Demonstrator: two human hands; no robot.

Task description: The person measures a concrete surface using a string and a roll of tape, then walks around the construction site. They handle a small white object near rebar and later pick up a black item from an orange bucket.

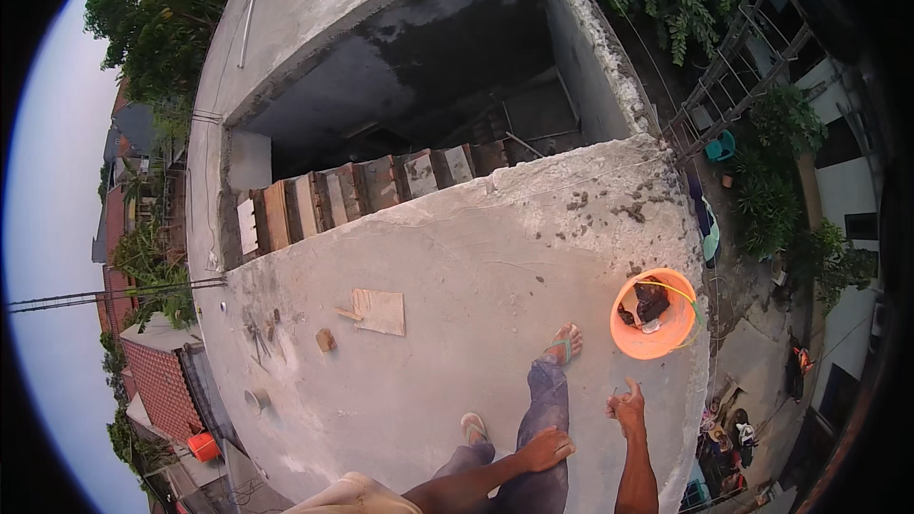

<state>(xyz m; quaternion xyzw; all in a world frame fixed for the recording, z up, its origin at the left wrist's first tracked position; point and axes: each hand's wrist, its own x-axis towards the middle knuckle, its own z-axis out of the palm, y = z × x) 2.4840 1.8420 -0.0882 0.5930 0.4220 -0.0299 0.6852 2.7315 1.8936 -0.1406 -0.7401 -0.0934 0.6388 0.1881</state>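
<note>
My left hand [547, 449] rests on my bent leg near the knee, its fingers lying over the dark trousers, with nothing seen in it. Further right, my right hand [626, 409] is held out above the concrete, index finger stretched forward. A small thin thing seems to be between its fingers, too small to name. Just beyond that hand stands an orange bucket [624, 338] with a yellow-green handle. A black crumpled plastic bag [652, 301] lies inside it. My sandalled foot [566, 344] is left of the bucket.
A wooden float [379, 312], a small block [326, 340] and a can [257, 401] lie on the concrete slab [457, 324]. Ahead opens a deep stairwell with steps [381, 183]. The slab's right edge drops to a yard with people [728, 443] below. Cables run off left.
</note>
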